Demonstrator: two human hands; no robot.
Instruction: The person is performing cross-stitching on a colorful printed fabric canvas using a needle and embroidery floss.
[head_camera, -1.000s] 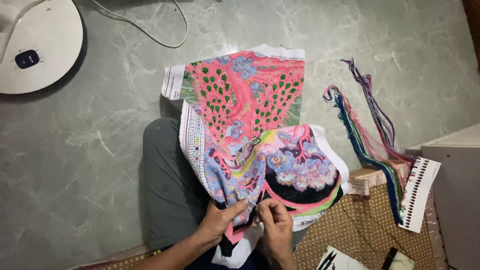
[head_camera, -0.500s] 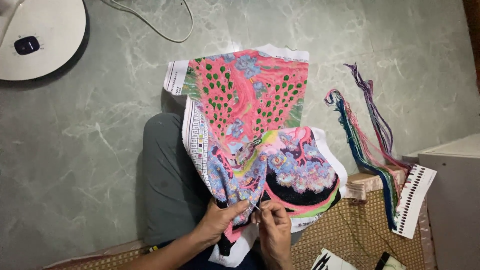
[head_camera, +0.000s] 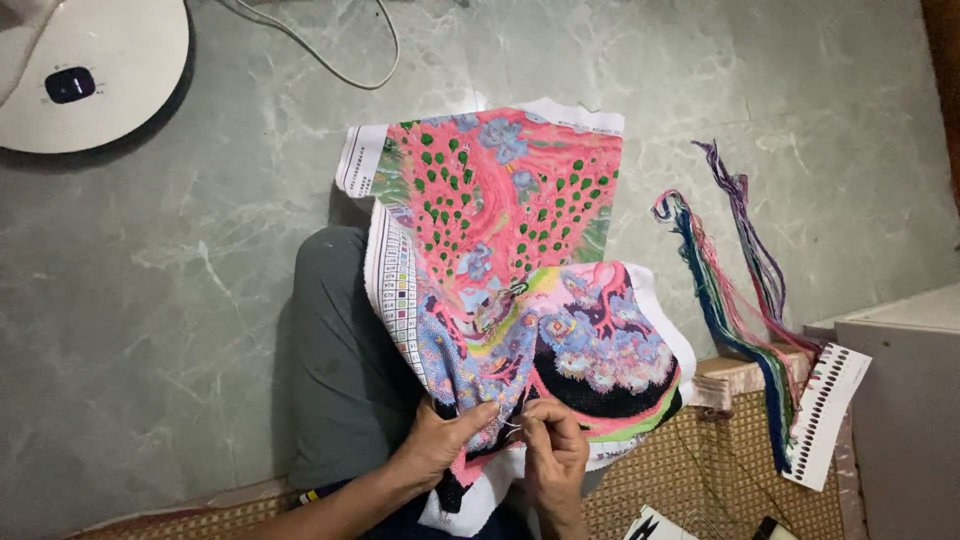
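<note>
- Embroidery canvas (head_camera: 510, 290) drapes over a grey-trousered knee (head_camera: 335, 350), long axis running from the hands toward the marble floor (head_camera: 150, 300).
- Left hand (head_camera: 445, 440) grips its lower edge.
- Right hand (head_camera: 550, 455) pinches what seems a needle.
- Thread skeins (head_camera: 735, 290) lie well right.

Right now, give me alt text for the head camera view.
Two hands, left hand and right hand, work at a colourful cross-stitch cloth draped over a knee, above a grey marble floor; thread skeins lie to the right.
</note>
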